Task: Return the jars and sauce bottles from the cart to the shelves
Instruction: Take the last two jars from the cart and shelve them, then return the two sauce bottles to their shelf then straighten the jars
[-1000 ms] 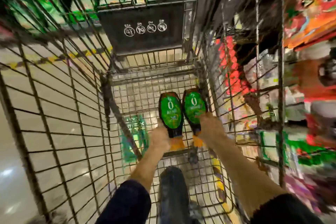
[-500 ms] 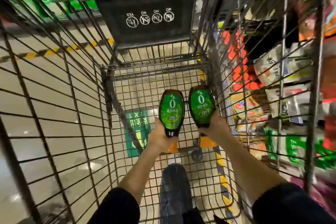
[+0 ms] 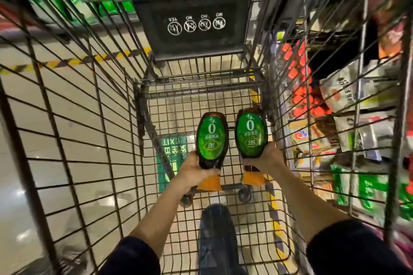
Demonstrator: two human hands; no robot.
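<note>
Head view: left hand (image 3: 194, 171) and right hand (image 3: 266, 158) each clasp neck of dark green-labelled sauce bottle (image 3: 211, 140), twin bottle (image 3: 251, 134), side by side inside wire shopping cart (image 3: 89, 118), near far-right corner.

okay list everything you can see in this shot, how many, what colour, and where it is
Dark sauce bottles with green oval labels and orange caps: two, left one, right one, held side by side inside the cart.
Wire shopping cart: one, dark metal, around the whole view.
Black child-seat flap with white icons: one, cart's far end.
Packaged goods on shelves: several, red, white, green, blurred, right.
Green exit floor sign: one, beneath cart.
Left hand: gripping left bottle.
Right hand: gripping right bottle.
</note>
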